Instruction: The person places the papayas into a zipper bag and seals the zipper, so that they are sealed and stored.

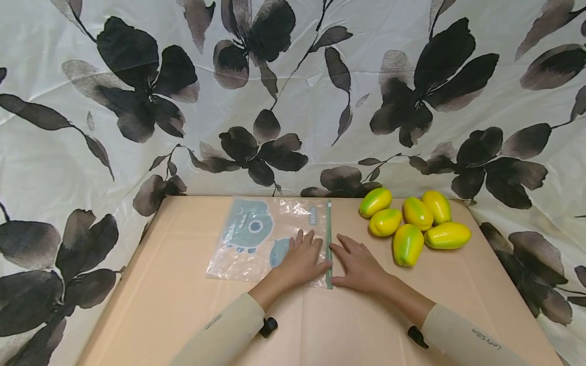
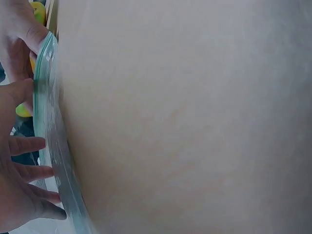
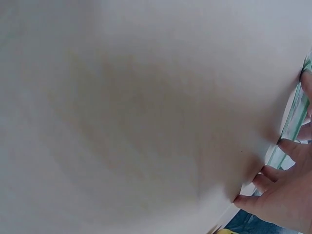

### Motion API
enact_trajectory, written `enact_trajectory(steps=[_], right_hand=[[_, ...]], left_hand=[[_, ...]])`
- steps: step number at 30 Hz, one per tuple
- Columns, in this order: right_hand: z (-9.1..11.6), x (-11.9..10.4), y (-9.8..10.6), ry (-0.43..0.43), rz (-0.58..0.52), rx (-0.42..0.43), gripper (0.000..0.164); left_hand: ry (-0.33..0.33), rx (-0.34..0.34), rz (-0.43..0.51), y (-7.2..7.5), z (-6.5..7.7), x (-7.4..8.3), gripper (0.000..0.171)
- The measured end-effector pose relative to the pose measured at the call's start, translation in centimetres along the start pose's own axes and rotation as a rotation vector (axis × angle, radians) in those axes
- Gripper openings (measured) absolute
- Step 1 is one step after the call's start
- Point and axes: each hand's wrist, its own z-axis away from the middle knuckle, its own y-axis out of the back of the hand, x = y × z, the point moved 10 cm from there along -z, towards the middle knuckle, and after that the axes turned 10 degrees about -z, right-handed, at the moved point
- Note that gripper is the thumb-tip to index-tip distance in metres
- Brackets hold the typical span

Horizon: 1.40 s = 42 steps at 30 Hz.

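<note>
A clear zip bag [image 1: 293, 223] with blue cartoon creatures printed on it lies flat on the table, its green zip strip [image 1: 328, 218] along the right side. My left hand [image 1: 299, 259] rests on the bag's lower right part, fingers spread and thumb reaching to the strip. In the left wrist view, the fingers of that hand [image 2: 24, 187] lie against the plastic beside the strip. Just right of the strip is my right hand [image 1: 361, 267], palm down. In the right wrist view its extended fingertips [image 3: 242, 199] touch down at the strip and the tabletop.
Several yellow-green mango-like fruits [image 1: 409, 245] are grouped at the table's back right, beyond my right hand. The table [image 1: 183, 284] has a pale peach cover. White cloth [image 1: 320, 117] with dark flowers hangs behind it and shows at both sides.
</note>
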Motion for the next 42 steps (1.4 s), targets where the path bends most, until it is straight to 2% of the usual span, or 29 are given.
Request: enact_trajectory(steps=[15, 22, 31, 35, 42], right_hand=[[0.1, 0.0, -0.2, -0.004, -0.006, 0.005, 0.093], [0.1, 0.0, -0.1, -0.003, -0.003, 0.017, 0.093], [0.1, -0.1, -0.2, -0.006, -0.002, 0.009, 0.094], [0.2, -0.2, -0.2, -0.007, -0.005, 0.009, 0.093], [0.4, -0.1, -0.1, -0.012, 0.007, 0.002, 0.093]], left_hand=[[0.059, 0.020, -0.004, -0.3, -0.4, 0.1, 0.066], [0.032, 0.032, 0.034, 0.0, 0.0, -0.1, 0.064], [0.009, 0.009, 0.144, 0.3, 0.6, -0.7, 0.088], [-0.006, 0.013, 0.120, 0.2, 0.7, -0.6, 0.094], [-0.030, -0.020, 0.053, -0.4, 0.6, -0.2, 0.095]])
